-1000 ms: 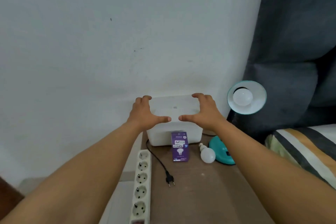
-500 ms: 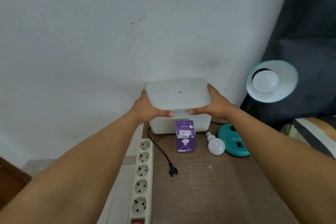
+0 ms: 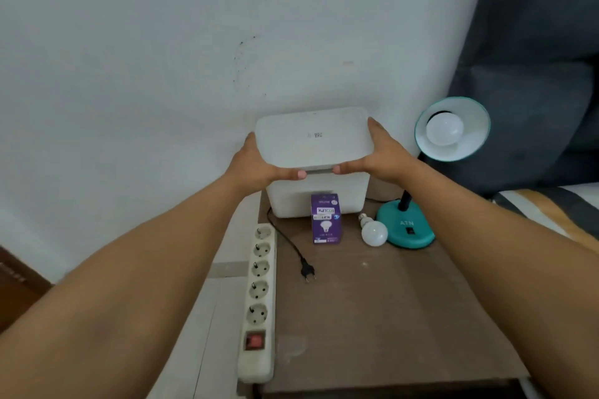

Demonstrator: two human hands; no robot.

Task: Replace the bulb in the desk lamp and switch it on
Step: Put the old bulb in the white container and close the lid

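Note:
A teal desk lamp (image 3: 406,232) stands at the table's back right, its shade (image 3: 479,126) turned toward me with a white bulb (image 3: 444,128) screwed in. A loose white bulb (image 3: 373,232) lies beside the lamp base. A purple bulb carton (image 3: 325,219) stands in front of a white box (image 3: 324,196) by the wall. My left hand (image 3: 256,160) and my right hand (image 3: 381,151) grip the box's white lid (image 3: 312,139) by its two sides, holding it tilted just above the box. The lamp's black plug (image 3: 308,270) lies unplugged on the table.
A white power strip (image 3: 259,298) with a red switch runs along the left edge of the brown table (image 3: 372,317). A white wall rises behind. Dark fabric and a striped cushion (image 3: 551,214) lie to the right.
Both hands closed on the lid's sides and lifted it off the white box, tilting its front edge up. The view shifted, bringing the lamp more into frame.

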